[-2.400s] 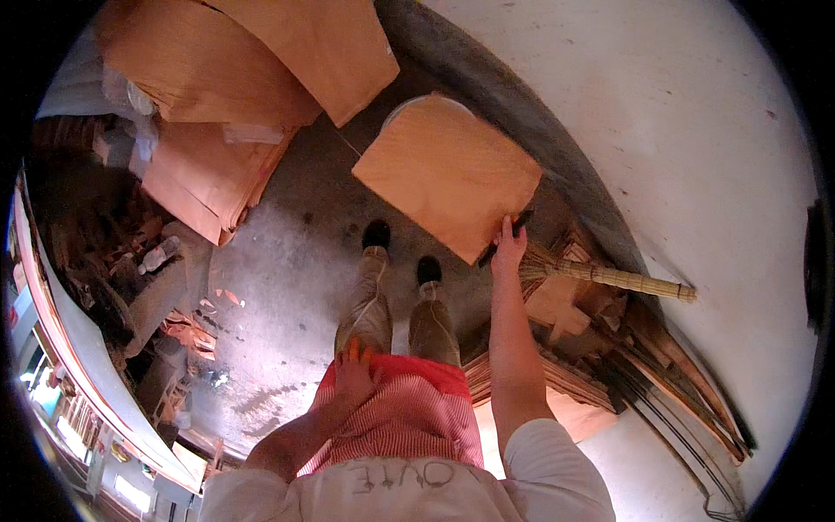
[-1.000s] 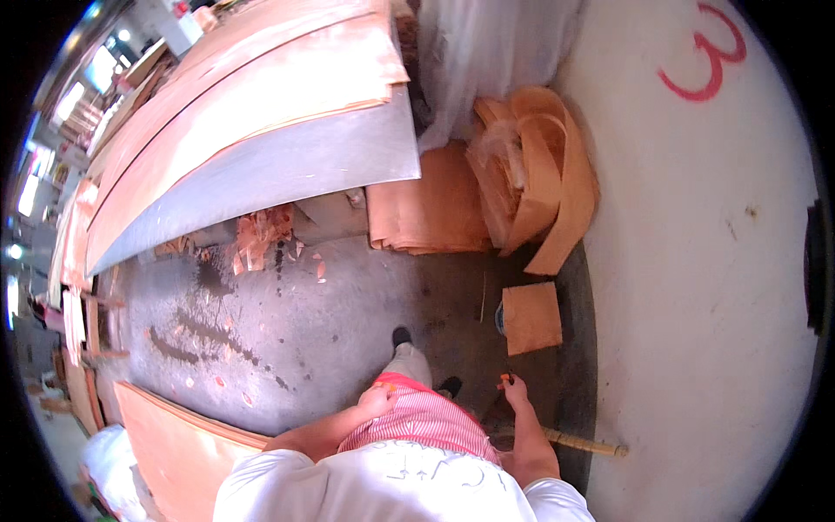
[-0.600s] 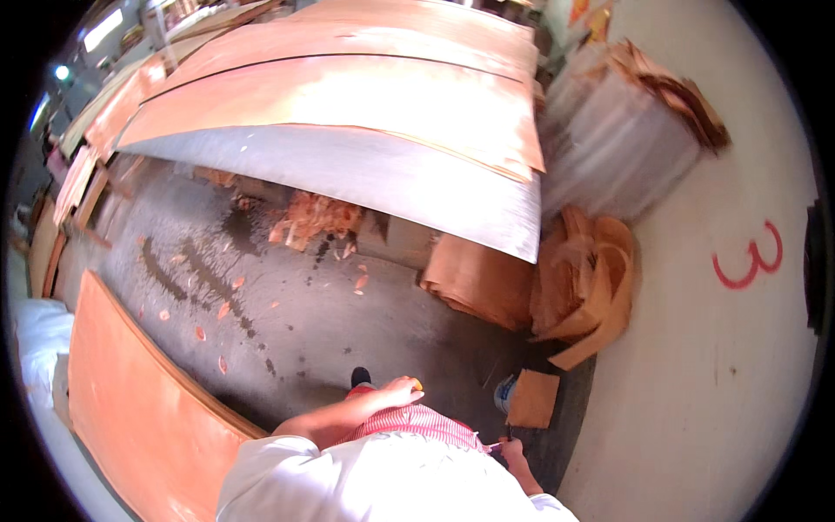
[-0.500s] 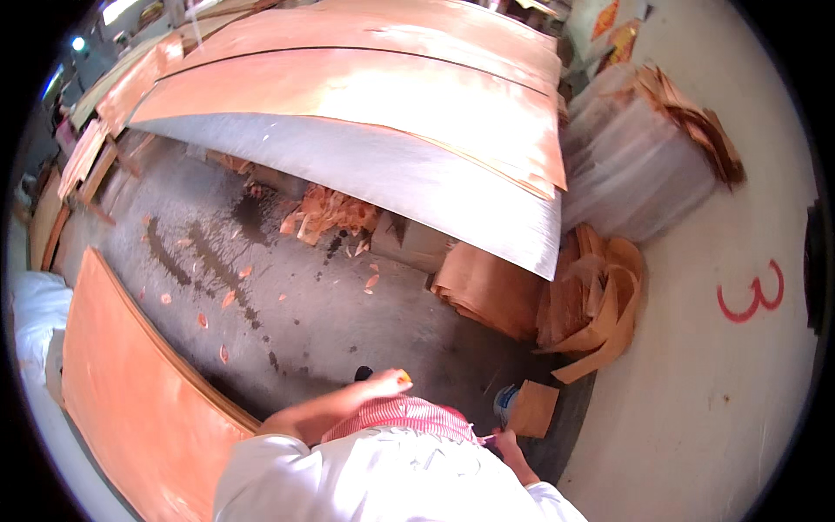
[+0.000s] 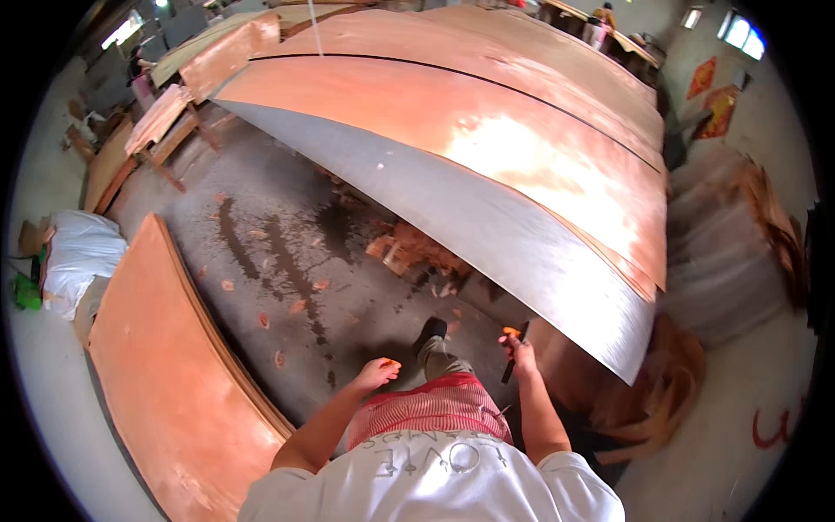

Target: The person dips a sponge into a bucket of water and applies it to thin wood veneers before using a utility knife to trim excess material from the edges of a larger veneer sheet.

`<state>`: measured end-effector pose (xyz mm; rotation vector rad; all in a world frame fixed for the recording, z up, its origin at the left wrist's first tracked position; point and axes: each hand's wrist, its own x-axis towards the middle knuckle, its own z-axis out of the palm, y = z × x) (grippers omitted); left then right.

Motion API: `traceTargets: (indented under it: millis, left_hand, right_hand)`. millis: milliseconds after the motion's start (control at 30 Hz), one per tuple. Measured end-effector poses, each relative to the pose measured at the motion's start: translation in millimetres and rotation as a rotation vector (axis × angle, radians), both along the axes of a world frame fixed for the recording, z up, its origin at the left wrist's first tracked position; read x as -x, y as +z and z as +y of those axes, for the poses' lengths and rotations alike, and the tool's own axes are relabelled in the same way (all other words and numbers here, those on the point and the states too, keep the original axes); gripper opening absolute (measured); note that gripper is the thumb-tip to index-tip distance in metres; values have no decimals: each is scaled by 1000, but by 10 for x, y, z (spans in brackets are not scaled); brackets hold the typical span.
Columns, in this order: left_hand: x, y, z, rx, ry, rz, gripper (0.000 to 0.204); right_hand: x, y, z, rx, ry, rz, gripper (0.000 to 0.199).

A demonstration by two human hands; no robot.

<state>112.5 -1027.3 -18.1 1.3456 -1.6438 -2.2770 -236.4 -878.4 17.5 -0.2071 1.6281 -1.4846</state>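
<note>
My right hand [image 5: 521, 355] is closed round a dark, narrow, straight tool [image 5: 508, 372], perhaps a knife, whose kind I cannot make out. Something orange shows at that hand's fingertips. In front of the red-striped apron, my left hand [image 5: 376, 375] is held with curled fingers and another orange patch at the tips. Whether that is a finger cover or a small held thing is unclear. Ahead of both hands, thin reddish wood veneer sheets [image 5: 391, 96] cover a large table with a grey metal-looking surface [image 5: 487, 244]. Neither hand touches the sheets.
A stack of veneer sheets [image 5: 174, 365] stands at my left, beside a white sack [image 5: 83, 252]. Veneer scraps [image 5: 417, 248] and dark wet streaks mark the floor. Wrapped sheets [image 5: 731, 244] and curled offcuts [image 5: 665, 374] lie by the right wall. A person [image 5: 139, 74] is far left.
My right hand has come forward from the apron's side and now shows the dark tool. The view has shifted closer to the table. One foot is stepping forward.
</note>
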Motion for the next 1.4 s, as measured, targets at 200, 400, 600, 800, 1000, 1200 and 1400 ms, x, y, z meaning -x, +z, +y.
traceTargets:
  millis: [200, 400, 600, 800, 1000, 1200, 1400]
  left_hand:
    - [141, -101, -1428, 27, 110, 46, 32]
    - [665, 393, -2576, 146, 127, 34, 31]
    - [782, 534, -3698, -68, 272, 77, 26]
    - [1010, 538, -5239, -97, 182, 186, 32]
    - [1506, 680, -7158, -139, 443, 227, 63]
    - [1805, 517, -8452, -393, 577, 565, 61]
    - [1927, 298, -8737, -152, 621, 11, 39]
  right_hand:
    - [594, 116, -2146, 306, -146, -278, 20]
    - [1550, 191, -3808, 479, -417, -390, 30]
    - [2061, 156, -4692, 563, -563, -281, 30]
    - [2199, 261, -4754, 435, -540, 96, 27]
    - [1940, 638, -4965, 250, -765, 197, 26]
    - [1817, 498, -5050, 317, -900, 59, 23]
    - [1655, 583, -5086, 101, -962, 82, 23]
